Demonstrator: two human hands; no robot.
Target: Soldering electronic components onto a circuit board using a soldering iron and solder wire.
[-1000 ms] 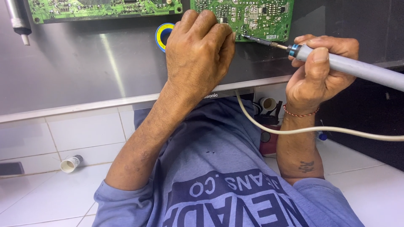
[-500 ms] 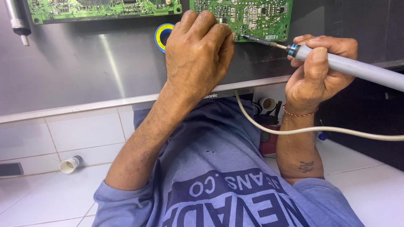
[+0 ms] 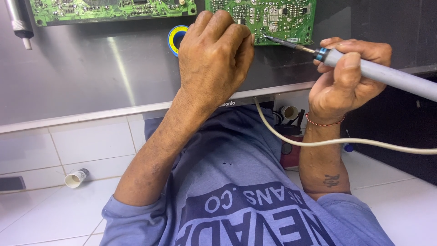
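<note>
My left hand [image 3: 214, 54] is curled into a fist at the near edge of a green circuit board [image 3: 277, 16] that lies on a steel tabletop [image 3: 91, 77]. Its fingers are closed, and anything inside them is hidden. My right hand [image 3: 346, 86] grips a grey-handled soldering iron [image 3: 387, 75]. The iron's thin metal tip touches the board's near edge, just right of my left knuckles. A cream cord [image 3: 318, 142] runs from under the table across my lap and off to the right.
A second green circuit board [image 3: 109, 11] lies at the back left. A blue and yellow roll [image 3: 175, 38] sits behind my left hand. A metal tool [image 3: 18, 20] stands at the far left. On the white tiled floor lie a small white roll [image 3: 75, 177] and a dark flat object [image 3: 11, 183].
</note>
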